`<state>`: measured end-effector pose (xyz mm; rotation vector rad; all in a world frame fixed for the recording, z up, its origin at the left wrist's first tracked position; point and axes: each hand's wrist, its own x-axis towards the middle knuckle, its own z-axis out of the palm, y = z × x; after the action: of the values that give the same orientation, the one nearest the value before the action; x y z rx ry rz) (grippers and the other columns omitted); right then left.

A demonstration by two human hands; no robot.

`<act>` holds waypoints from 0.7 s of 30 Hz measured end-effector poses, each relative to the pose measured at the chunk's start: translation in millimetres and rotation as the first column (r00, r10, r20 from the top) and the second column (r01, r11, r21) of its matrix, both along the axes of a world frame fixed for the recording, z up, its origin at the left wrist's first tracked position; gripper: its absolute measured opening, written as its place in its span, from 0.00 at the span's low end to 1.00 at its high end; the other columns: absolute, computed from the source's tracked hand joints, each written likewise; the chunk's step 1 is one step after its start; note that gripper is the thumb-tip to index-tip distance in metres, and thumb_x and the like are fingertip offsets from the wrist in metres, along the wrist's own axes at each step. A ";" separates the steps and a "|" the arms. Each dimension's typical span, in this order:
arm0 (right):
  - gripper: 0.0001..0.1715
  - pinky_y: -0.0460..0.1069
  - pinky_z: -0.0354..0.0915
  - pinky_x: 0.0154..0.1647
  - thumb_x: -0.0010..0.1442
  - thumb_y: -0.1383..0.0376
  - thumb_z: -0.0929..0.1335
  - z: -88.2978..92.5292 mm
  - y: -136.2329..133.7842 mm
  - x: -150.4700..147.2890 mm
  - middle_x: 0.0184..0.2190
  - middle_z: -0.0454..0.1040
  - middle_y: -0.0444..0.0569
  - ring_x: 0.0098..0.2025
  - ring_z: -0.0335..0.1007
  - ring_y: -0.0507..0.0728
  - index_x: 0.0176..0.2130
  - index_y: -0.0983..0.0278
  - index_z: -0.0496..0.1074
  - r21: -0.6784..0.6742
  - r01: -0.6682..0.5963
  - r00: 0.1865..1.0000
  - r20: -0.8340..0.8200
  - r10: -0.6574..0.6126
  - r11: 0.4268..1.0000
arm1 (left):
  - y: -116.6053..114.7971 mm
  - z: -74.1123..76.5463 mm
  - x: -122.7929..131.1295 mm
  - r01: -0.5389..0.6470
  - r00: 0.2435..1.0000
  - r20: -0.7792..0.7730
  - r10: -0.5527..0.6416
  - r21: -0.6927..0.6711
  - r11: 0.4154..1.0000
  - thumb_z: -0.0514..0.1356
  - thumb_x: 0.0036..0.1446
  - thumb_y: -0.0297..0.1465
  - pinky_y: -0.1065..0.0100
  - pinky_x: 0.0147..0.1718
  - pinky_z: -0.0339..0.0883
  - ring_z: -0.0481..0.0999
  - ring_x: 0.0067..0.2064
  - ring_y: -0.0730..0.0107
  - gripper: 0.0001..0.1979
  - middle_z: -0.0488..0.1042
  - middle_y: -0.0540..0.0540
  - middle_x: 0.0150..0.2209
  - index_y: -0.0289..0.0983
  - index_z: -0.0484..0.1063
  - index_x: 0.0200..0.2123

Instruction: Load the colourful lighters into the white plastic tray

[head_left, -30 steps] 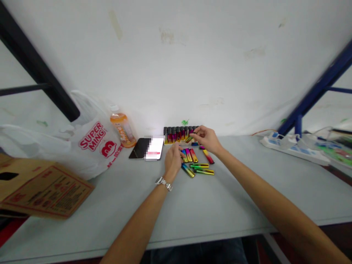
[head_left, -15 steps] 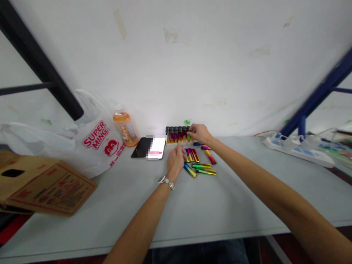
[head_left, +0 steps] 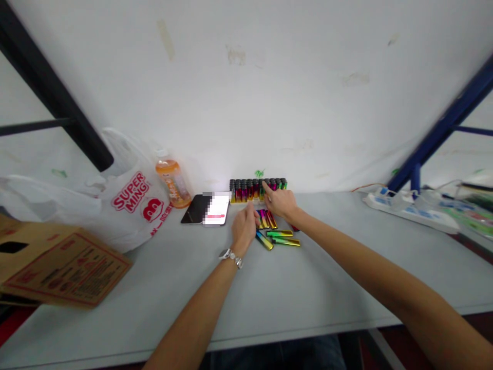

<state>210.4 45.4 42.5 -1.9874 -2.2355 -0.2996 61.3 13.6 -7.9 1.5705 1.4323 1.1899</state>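
Left hand (head_left: pixel 244 226) and right hand (head_left: pixel 282 203) both reached forward, near each other. Left: fingers loosely curled, tips partly hidden, grip unclear. Left wrist (head_left: pixel 232 256) just behind it, roughly straight; left forearm (head_left: pixel 192 316) slants back toward body. Right hand slightly farther out, back upward, index finger (head_left: pixel 266 188) extended forward-left, other fingers bent under. Right forearm (head_left: pixel 358 264), bare, runs back and rightward from it.

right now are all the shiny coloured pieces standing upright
No, several pieces lie flat on the table in front of the upright rows.
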 end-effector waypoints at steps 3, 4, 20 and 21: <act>0.35 0.53 0.64 0.43 0.68 0.61 0.57 -0.4 -4.3 7.6 0.38 0.80 0.59 0.40 0.77 0.64 0.70 0.64 0.47 -0.020 -0.037 0.999 -0.018 0.036 0.999 | -0.1 0.8 0.9 -0.002 1.000 -0.016 0.002 -0.005 1.000 0.41 0.64 0.52 0.68 0.24 0.56 0.70 0.22 0.67 0.31 0.74 0.47 0.21 0.39 0.72 0.25; 0.34 0.53 0.64 0.43 0.67 0.62 0.58 -0.3 -6.1 11.1 0.38 0.80 0.58 0.40 0.77 0.64 0.69 0.63 0.48 -0.019 -0.052 0.998 -0.028 0.052 0.998 | -0.4 1.2 1.2 -0.003 1.000 -0.021 0.003 -0.005 1.000 0.41 0.64 0.52 0.68 0.24 0.56 0.70 0.22 0.67 0.31 0.74 0.47 0.21 0.38 0.72 0.25; 0.19 0.52 0.66 0.40 0.56 0.64 0.66 2.2 9.1 38.0 0.44 0.79 0.57 0.46 0.76 0.66 0.48 0.61 0.74 -0.161 -0.093 0.990 0.089 0.109 0.983 | -4.6 8.9 2.9 -0.031 0.994 -0.102 0.037 0.060 0.998 0.42 0.65 0.51 0.68 0.27 0.58 0.72 0.25 0.68 0.29 0.74 0.48 0.21 0.38 0.71 0.26; 0.18 0.52 0.66 0.40 0.57 0.64 0.66 3.0 10.0 38.1 0.43 0.80 0.57 0.46 0.76 0.66 0.48 0.62 0.74 -0.157 -0.104 0.989 0.093 0.119 0.982 | -5.0 10.0 2.8 -0.032 0.992 -0.116 0.040 0.067 0.997 0.43 0.65 0.50 0.69 0.27 0.58 0.72 0.25 0.68 0.29 0.74 0.48 0.21 0.38 0.70 0.25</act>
<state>248.5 55.4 45.5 -1.9483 -2.4918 -0.2293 64.1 8.6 2.1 1.6904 1.5166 1.1933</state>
